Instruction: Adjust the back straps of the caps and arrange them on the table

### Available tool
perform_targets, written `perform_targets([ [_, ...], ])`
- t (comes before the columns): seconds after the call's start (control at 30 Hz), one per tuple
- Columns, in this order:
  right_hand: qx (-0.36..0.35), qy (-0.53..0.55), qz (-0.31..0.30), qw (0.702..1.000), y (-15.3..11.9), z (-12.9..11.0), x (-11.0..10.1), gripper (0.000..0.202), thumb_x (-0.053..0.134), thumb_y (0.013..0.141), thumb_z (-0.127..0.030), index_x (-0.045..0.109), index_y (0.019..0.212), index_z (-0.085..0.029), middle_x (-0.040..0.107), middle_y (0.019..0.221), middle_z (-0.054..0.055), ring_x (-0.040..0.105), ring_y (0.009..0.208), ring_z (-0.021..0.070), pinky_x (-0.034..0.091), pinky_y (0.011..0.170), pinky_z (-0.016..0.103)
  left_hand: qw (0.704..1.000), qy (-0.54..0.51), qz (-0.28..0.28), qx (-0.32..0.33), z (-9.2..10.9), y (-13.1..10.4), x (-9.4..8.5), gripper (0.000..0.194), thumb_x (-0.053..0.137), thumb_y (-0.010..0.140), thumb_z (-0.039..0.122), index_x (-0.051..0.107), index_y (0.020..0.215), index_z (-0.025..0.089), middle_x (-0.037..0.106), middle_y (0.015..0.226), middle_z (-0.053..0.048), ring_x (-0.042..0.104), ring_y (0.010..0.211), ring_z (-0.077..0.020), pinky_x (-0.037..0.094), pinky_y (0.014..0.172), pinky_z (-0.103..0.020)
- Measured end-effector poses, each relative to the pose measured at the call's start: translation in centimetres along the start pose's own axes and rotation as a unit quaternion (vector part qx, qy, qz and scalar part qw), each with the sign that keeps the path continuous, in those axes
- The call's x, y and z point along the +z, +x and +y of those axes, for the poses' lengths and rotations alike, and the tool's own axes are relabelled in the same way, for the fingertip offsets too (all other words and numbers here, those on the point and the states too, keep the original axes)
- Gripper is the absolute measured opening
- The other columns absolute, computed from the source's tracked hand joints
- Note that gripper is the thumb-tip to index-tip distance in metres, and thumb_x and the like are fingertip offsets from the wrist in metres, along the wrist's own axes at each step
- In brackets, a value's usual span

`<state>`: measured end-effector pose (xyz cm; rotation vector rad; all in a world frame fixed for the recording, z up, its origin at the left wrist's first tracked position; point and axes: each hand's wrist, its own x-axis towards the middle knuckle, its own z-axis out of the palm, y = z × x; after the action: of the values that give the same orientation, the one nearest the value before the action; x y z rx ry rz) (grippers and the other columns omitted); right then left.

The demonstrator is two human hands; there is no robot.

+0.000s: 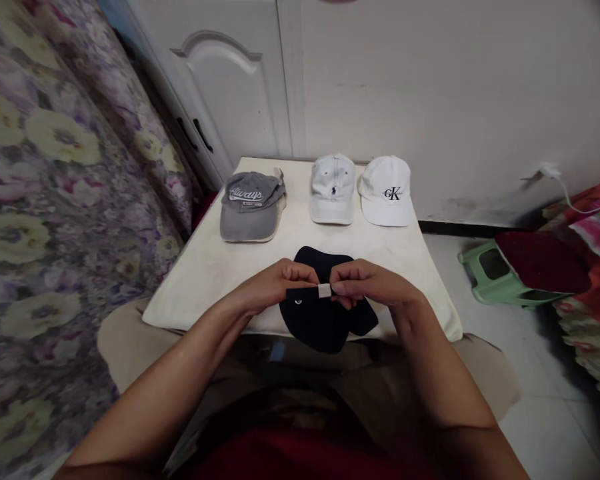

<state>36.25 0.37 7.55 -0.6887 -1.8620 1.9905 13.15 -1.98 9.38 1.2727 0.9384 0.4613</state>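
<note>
A dark navy baseball cap is between my hands at the near edge of the table, its back strap area facing up. My left hand pinches the strap on the left of a small pale tag or buckle. Fingers of my right hand are closed on the strap just right of that pale piece. Farther back on the table lie a grey cap with "Always" lettering, a pale blue cap with a small dark emblem, and a white cap marked "CK".
The caps rest on a table with a cream cover. A floral curtain hangs at the left, beside a white cabinet door. On the right floor stands a green stool with a dark red top; a plug sits in the wall.
</note>
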Motion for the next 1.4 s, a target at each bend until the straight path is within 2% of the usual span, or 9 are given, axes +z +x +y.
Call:
perform_targets([
  [0.3,0.013,-0.024,0.037,0.999,0.45,0.22,0.44,0.029,0.071,0.085,-0.044,0.064,0.082,-0.016,0.055,0.068,-0.004,0.049,0.06,0.009,0.036,0.054,0.021,1.0,0.016,-0.004,0.013,0.14,0.18,0.23,0.023,0.069,0.079,0.034,0.066,0.071,0.013,0.053,0.058,0.004,0.039,0.052,-0.0075,0.026,0.047,-0.019],
  [0.73,0.018,-0.035,0.055,0.998,0.67,0.27,0.67,0.028,0.074,0.082,-0.043,0.067,0.078,-0.016,0.056,0.066,-0.004,0.048,0.06,0.0093,0.034,0.055,0.023,0.997,0.071,-0.011,0.007,0.7,0.17,0.56,0.03,0.066,0.079,0.042,0.065,0.07,0.013,0.044,0.054,0.006,0.032,0.051,-0.0081,0.02,0.049,-0.022],
  [1.0,0.009,-0.036,0.067,0.997,0.52,-0.14,0.64,0.026,0.075,0.08,-0.04,0.066,0.075,-0.017,0.057,0.066,-0.004,0.048,0.061,0.0099,0.037,0.058,0.023,0.998,0.046,-0.024,0.031,0.99,0.15,0.21,0.031,0.063,0.083,0.039,0.059,0.064,0.015,0.043,0.059,0.005,0.034,0.057,-0.0099,0.026,0.054,-0.024],
  [1.23,0.012,-0.02,0.068,0.997,0.6,0.1,0.27,0.019,0.073,0.08,-0.035,0.066,0.079,-0.017,0.057,0.067,-0.004,0.047,0.059,0.0093,0.035,0.054,0.023,0.996,0.081,0.017,0.045,0.54,-0.03,-0.21,0.044,0.05,0.094,0.048,0.07,0.073,0.014,0.056,0.062,0.001,0.045,0.059,-0.0119,0.033,0.058,-0.025],
  [1.4,0.006,-0.027,0.079,0.997,0.43,0.12,0.21,0.02,0.071,0.081,-0.035,0.065,0.079,-0.017,0.056,0.067,-0.004,0.047,0.059,0.0091,0.034,0.055,0.023,0.992,0.112,0.034,0.051,0.4,-0.36,-0.32,0.053,0.044,0.097,0.055,0.073,0.076,0.016,0.061,0.064,-0.001,0.049,0.061,-0.0136,0.035,0.061,-0.026],
])
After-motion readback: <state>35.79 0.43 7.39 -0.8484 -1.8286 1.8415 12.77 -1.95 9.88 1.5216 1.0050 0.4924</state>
